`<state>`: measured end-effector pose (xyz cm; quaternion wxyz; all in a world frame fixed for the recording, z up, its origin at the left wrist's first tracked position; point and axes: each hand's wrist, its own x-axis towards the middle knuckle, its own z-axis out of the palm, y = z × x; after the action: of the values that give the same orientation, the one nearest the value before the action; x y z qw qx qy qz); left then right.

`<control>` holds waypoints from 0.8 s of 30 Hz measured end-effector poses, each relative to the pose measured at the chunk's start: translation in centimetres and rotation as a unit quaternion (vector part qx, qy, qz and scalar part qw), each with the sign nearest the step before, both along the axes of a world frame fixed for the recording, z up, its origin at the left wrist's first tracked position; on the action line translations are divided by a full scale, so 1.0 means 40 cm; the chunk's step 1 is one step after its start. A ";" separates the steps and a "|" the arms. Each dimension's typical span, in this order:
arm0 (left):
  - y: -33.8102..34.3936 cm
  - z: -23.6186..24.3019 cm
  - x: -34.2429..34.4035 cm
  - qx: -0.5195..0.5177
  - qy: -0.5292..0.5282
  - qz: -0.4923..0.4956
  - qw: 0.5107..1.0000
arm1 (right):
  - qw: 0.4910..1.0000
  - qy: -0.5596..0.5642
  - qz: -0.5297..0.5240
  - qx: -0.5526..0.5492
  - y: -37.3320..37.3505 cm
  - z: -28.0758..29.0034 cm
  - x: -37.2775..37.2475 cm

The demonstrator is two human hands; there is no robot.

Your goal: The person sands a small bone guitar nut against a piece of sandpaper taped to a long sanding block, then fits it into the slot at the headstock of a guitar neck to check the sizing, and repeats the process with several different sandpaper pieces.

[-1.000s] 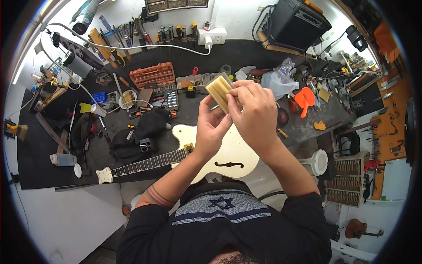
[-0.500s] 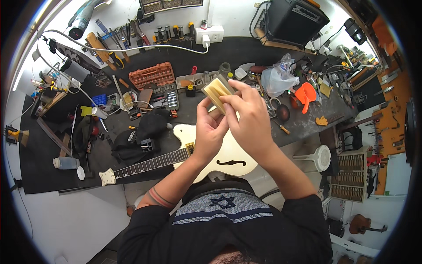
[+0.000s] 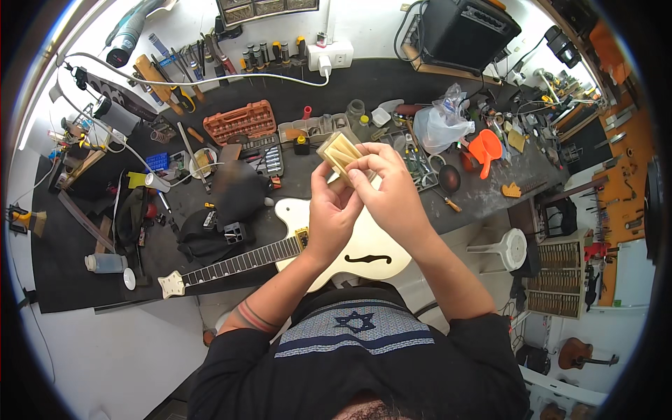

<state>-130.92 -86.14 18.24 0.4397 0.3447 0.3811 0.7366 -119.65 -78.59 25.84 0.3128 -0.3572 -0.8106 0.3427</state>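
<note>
Above the guitar body, my left hand holds a small clear plastic box by its lower part. Several thin cream-coloured strips lie inside it, some at a slant. My right hand is closed at the box's right side, its thumb and fingertips pinching at the strips. Beneath both hands lies a cream hollow-body electric guitar with a dark f-hole. Its fretted neck points left to a bare cream headstock. The forearms hide part of the body.
Behind my hands the dark bench carries an orange socket-set case, a parts tray and a white plastic bag. An orange scoop stands further right. Black cloth lies left, and a white stool stands right.
My right hand has lowered slightly, its fingers curling in more over the strips. The box has tilted a little and shows more of the slanted strips. The guitar stays put.
</note>
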 end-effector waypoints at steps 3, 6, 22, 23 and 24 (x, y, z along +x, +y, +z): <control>-0.007 -0.002 -0.012 -0.009 -0.012 -0.003 1.000 | 1.000 0.007 0.018 0.011 -0.015 0.003 -0.005; -0.004 -0.001 -0.006 0.000 -0.012 -0.008 1.000 | 0.993 0.040 0.028 -0.112 0.000 0.000 -0.002; 0.047 -0.014 0.082 -0.031 0.119 0.049 0.991 | 0.976 0.029 -0.052 0.209 0.004 -0.038 0.078; 0.056 -0.009 0.100 -0.044 0.144 0.059 0.987 | 0.973 0.032 -0.041 0.224 0.017 -0.043 0.097; 0.064 -0.006 0.113 -0.045 0.148 0.059 0.986 | 0.973 0.037 -0.041 0.222 0.029 -0.047 0.109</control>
<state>-126.38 -83.59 18.01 0.3490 0.4064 0.4948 0.6842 -115.31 -77.43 23.94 0.4279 -0.2990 -0.8390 0.1535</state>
